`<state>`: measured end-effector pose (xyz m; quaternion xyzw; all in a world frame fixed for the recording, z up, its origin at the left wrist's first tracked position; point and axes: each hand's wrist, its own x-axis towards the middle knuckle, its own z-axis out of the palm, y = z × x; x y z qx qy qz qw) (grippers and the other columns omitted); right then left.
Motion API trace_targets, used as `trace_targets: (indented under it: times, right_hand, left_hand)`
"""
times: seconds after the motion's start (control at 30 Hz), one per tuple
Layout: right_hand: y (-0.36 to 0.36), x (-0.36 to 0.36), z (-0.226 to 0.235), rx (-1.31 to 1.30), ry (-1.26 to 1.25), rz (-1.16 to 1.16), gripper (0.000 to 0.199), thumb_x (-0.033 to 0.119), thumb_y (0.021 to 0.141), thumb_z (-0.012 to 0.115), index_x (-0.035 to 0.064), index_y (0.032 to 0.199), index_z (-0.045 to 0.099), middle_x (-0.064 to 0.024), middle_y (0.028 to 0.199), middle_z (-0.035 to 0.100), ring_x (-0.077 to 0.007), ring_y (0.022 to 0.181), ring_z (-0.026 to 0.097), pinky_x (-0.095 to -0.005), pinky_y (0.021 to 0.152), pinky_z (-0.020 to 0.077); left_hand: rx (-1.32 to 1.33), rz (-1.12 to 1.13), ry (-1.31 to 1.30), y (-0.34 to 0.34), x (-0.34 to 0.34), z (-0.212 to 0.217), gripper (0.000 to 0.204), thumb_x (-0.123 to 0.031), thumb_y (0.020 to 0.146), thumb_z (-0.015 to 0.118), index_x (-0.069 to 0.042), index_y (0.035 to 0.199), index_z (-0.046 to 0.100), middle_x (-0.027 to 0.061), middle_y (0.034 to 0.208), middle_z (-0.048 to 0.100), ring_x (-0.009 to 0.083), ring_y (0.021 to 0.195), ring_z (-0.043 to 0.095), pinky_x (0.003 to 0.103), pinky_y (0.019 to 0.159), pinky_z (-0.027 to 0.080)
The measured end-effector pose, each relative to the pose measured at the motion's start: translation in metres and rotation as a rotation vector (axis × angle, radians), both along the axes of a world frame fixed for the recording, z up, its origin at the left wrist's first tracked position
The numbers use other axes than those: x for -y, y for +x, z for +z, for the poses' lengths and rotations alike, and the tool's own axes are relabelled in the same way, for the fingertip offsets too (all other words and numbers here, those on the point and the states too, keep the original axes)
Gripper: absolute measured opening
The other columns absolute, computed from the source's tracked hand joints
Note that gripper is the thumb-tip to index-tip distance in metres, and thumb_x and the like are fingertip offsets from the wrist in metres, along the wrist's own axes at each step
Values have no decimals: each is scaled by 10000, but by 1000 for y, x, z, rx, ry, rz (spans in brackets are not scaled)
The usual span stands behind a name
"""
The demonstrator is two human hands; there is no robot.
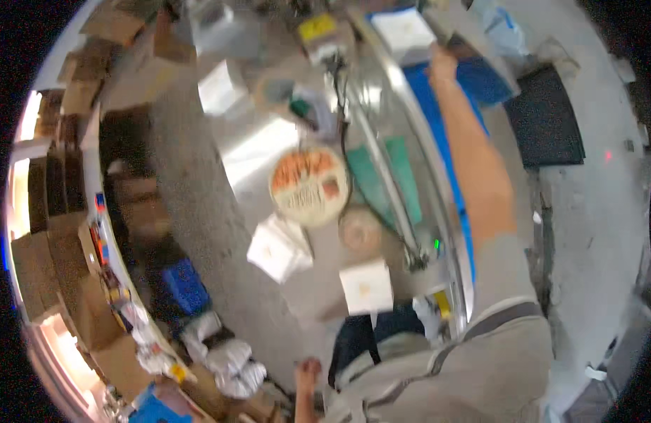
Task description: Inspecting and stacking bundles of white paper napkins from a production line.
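Head view. Landmark: round cream-and-orange printed container [309, 185], on the grey metal bench [327, 259]. Beyond it, rightward: flat white square piece [399, 29], presumably laid within reach; right hand [444, 63] at its edge, grip blurred. Nearer: left hand [308, 372], well apart, grip unclear.

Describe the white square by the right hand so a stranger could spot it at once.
Find the long metal rail right of centre, and the blue strip along its right side. Follow that strip up to the right hand. The white square lies there; its blue surroundings set it apart from the white pieces on the grey table.
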<state>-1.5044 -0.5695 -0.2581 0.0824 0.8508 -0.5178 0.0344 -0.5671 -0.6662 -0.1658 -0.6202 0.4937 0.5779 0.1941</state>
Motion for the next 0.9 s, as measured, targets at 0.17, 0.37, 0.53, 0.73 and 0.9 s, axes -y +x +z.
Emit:
trace_targets:
  times: [0.17, 0.37, 0.53, 0.73, 0.9]
  right_hand:
    - [174, -17, 150, -5, -852, 25, 278, 196, 916, 613, -4, 1104, 566, -120, 1069, 597, -216, 864, 598, -358, 768, 519]
    - [439, -118, 216, 24, -596, 247, 220, 274, 948, 599, 56, 939, 621, -51, 859, 636, -133, 763, 582, -279, 692, 468]
    - [696, -203, 208, 231, -252, 162, 318, 277, 914, 652, 17, 1093, 614, -22, 873, 635, -97, 745, 563, -248, 664, 465]
    - [887, -275, 173, 340, -245, -164, 233, 161, 931, 621, -14, 1086, 620, -57, 872, 652, -115, 738, 602, -249, 668, 501]
    - [952, -291, 161, 381, -291, -243, 239, 139, 932, 625, -25, 1105, 600, -73, 947, 663, -150, 827, 649, -267, 718, 529]
  left_hand:
    - [-294, -26, -146, -81, 39, 18, 468, -309, 949, 588, 77, 1213, 581, 82, 913, 666, 121, 806, 580, 284, 753, 481]
    - [-545, -396, -400, -251, 9, 4, 549, -380, 776, 769, 52, 1069, 596, 188, 985, 671, 264, 941, 651, 379, 808, 506]
    - [-494, -494, -572, -271, -8, -49, 803, -448, 651, 802, 119, 1147, 526, 282, 1096, 624, 379, 1036, 621, 438, 879, 489]
    - [-536, -522, -332, -261, 10, -79, 675, -424, 650, 795, 115, 1026, 642, 251, 963, 684, 339, 867, 687, 408, 738, 542]
    - [-564, -476, -261, -220, 14, -65, 599, -384, 702, 776, 100, 1035, 658, 191, 943, 697, 246, 821, 682, 375, 649, 540]
